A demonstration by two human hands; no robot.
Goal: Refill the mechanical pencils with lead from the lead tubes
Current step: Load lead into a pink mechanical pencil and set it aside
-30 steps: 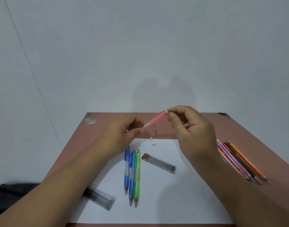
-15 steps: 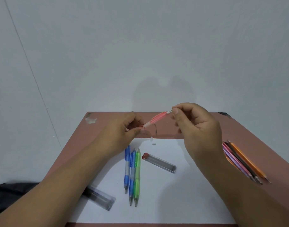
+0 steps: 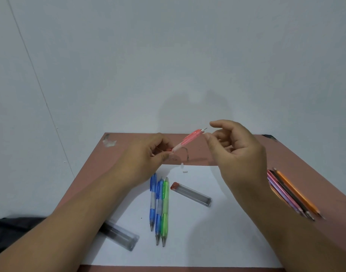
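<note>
Left hand (image 3: 146, 156) fingers pinch the pink pencil (image 3: 187, 139) by its lower end, held tilted above the desk (image 3: 285, 154), a thin lead poking out its raised end. Right hand (image 3: 234, 150) fingers spread, just beside the lead. Lead tube (image 3: 190, 194) lies on the paper (image 3: 207, 232).

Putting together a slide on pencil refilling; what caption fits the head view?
Left hand holds a pink mechanical pencil aloft, lead sticking from its top, right hand open beside it.
</note>
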